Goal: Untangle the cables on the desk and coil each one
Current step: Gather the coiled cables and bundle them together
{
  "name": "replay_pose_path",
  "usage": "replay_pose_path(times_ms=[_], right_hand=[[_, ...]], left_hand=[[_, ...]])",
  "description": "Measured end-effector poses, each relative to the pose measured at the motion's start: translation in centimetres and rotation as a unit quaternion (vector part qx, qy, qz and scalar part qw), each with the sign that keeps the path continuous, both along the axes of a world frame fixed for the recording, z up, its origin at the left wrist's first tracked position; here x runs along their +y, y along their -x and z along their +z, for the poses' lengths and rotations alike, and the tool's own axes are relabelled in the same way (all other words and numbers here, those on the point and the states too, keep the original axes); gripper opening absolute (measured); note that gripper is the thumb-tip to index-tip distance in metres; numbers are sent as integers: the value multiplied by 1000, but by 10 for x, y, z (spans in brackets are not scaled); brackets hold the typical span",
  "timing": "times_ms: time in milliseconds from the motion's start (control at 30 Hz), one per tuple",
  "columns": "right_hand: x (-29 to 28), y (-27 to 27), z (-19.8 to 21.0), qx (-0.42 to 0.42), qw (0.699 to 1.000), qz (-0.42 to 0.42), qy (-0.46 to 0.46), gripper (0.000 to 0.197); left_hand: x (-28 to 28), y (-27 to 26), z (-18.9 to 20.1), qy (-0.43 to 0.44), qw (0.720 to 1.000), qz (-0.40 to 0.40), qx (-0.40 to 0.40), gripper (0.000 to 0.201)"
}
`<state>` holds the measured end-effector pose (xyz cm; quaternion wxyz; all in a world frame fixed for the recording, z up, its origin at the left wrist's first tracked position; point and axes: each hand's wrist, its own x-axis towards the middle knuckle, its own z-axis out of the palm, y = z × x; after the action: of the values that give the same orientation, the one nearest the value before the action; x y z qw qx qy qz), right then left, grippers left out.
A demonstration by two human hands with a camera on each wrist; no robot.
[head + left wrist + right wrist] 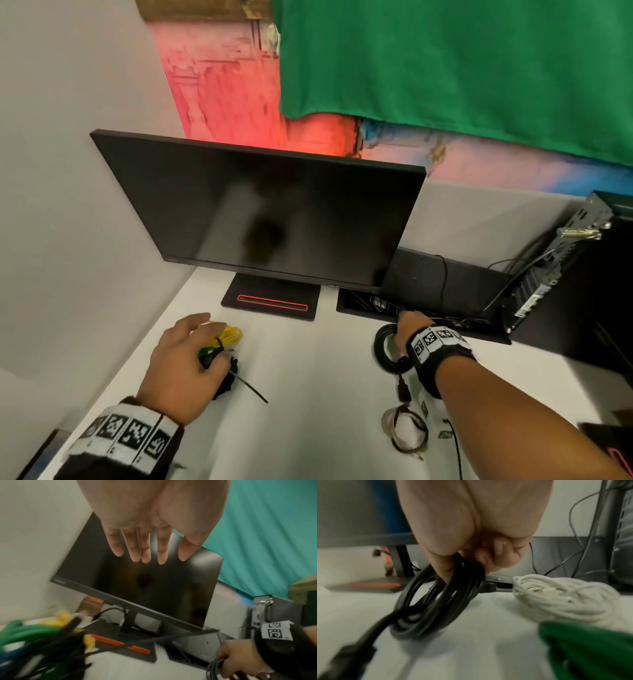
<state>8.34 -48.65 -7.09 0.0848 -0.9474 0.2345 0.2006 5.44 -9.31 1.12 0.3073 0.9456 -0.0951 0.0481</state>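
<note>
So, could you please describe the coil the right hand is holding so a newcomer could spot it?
Start at the dark monitor; on the white desk right of its stand, the right hand grips a black cable coil. It is thick, plain black and round, unlike the thinner pink-and-black loop nearer the person.

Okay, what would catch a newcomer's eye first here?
The green cloth hanging top right, above the dark monitor at the desk's middle. Below, the right hand grips a black coil, while the left hand hovers open over a bundle of yellow, green and black cables.
</note>
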Motion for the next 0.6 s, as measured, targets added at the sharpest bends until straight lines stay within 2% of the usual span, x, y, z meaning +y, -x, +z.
replay_pose_path(times_ms=[100,200,233,267,333,367,400,467,533,600], right_hand=[[17,10,2,-5,999,26,-27,28],[37,31,6,-84,987,23,-133,11],[44,41,9,-122,975,20,-186,7],[51,50,11,-154,958,18,-242,11],[67,68,19,-201,913,11,-356,13],[74,75,23,-217,892,10,-396,11],[79,81,24,-232,877,7,-422,10],[82,89,28,-250,857,-11,-450,10],[74,95,34,-223,844,-21,-488,17],[54,96,39,-165,847,-13,-505,38]], left_hand=[[-27,6,22,54,997,-48,-15,53],[-66,9,25,60,992,-113,3,46],[-79,9,22,51,990,-133,16,49],[-92,10,17,38,988,-144,42,53],[-116,10,7,12,978,-149,145,65],[-125,10,2,12,968,-152,201,63],[-134,10,-2,28,956,-158,244,50],[-144,14,-11,133,933,-157,296,25],[-150,19,-17,268,896,-137,327,15],[-153,24,-22,343,864,-140,342,18]])
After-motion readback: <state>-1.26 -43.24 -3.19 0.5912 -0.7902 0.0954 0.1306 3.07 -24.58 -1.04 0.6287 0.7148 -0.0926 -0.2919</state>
